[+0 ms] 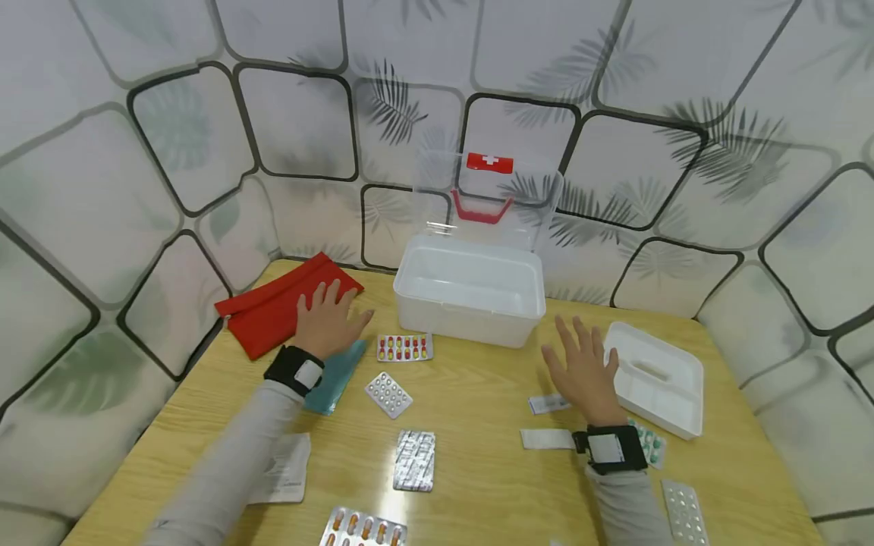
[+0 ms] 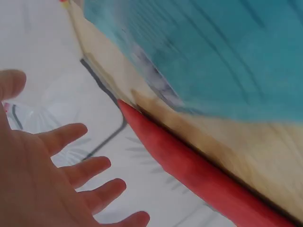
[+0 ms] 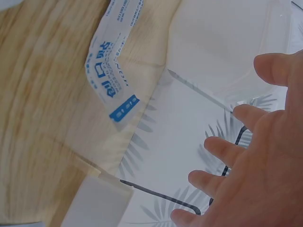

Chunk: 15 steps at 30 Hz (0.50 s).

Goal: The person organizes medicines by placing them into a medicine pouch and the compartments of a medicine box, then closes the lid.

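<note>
My left hand (image 1: 328,322) is spread with straight fingers, between a red pouch (image 1: 262,315) and the white box. A teal packet (image 1: 337,379) lies below that palm; the left wrist view shows the packet (image 2: 213,56) and the pouch's red edge (image 2: 189,175) past the fingers. Also spread and holding nothing, my right hand (image 1: 583,371) is beside a white tray with a handle (image 1: 686,417). Near its wrist lie a small printed packet (image 1: 546,403) and a plain white strip (image 1: 546,439). In the right wrist view, blue printing shows on the bent packet (image 3: 104,71).
A white first-aid box (image 1: 471,322) stands at the back, its clear lid (image 1: 437,189) raised. Several blister packs lie about, including red-and-yellow capsules (image 1: 405,348), a silver pack (image 1: 413,461) and orange capsules (image 1: 362,529). A white printed packet (image 1: 287,474) lies by my left sleeve.
</note>
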Motion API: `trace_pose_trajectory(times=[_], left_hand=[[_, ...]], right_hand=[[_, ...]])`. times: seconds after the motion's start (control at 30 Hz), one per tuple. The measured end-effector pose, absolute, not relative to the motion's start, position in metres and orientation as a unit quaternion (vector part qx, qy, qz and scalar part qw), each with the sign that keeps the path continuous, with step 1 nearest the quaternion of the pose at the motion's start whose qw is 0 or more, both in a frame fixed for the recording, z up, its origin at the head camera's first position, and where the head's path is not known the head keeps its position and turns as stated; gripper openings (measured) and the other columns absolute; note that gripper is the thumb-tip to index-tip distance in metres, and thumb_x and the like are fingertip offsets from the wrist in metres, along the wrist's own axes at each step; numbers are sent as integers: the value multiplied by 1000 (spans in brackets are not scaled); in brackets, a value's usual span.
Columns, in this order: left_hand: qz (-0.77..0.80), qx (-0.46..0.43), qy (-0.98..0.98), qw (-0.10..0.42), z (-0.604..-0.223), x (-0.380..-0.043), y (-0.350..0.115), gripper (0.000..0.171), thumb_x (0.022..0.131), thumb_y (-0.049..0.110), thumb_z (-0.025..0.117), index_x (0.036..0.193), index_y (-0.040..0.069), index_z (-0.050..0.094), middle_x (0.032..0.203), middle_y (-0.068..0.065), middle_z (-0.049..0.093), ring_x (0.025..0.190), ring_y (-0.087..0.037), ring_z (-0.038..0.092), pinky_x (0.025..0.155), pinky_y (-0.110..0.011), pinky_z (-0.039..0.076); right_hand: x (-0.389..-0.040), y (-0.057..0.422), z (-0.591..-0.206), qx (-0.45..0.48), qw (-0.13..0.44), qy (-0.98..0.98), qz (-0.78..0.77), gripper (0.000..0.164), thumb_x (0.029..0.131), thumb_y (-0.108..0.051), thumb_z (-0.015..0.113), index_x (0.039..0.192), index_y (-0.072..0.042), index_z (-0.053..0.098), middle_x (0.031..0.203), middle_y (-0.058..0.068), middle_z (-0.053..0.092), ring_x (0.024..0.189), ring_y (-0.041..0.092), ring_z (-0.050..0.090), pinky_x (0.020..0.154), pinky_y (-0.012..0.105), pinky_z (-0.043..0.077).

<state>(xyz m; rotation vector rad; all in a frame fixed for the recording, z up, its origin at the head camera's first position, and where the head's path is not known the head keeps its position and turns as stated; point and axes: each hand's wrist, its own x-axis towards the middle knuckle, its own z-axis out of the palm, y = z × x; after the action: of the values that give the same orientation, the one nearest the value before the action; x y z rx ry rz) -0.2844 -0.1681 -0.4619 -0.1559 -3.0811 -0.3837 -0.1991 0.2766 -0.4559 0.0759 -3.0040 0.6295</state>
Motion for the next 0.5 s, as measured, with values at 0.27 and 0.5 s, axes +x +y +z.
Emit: trace_pose_trajectory(times=[0.27, 0.5], left_hand=[[-140, -24, -990, -5, -456, -289, -228, 80, 98, 64, 44, 152, 5, 41, 159, -30, 26, 147, -52, 17, 111, -74, 19], [-166, 37, -985, 4, -462, -295, -289, 65, 98, 37, 52, 147, -4, 38, 146, -38, 32, 136, -58, 24, 104, -75, 25]], right_hand=[[-199, 271, -452, 26, 34, -978, 204, 71, 106, -55, 36, 164, -16, 19, 168, 24, 9, 151, 54, -3, 108, 80, -5], [-199, 271, -451, 17, 32, -978, 207, 74, 106, -57, 34, 164, -16, 15, 167, 26, 10, 150, 55, -1, 107, 81, -5]])
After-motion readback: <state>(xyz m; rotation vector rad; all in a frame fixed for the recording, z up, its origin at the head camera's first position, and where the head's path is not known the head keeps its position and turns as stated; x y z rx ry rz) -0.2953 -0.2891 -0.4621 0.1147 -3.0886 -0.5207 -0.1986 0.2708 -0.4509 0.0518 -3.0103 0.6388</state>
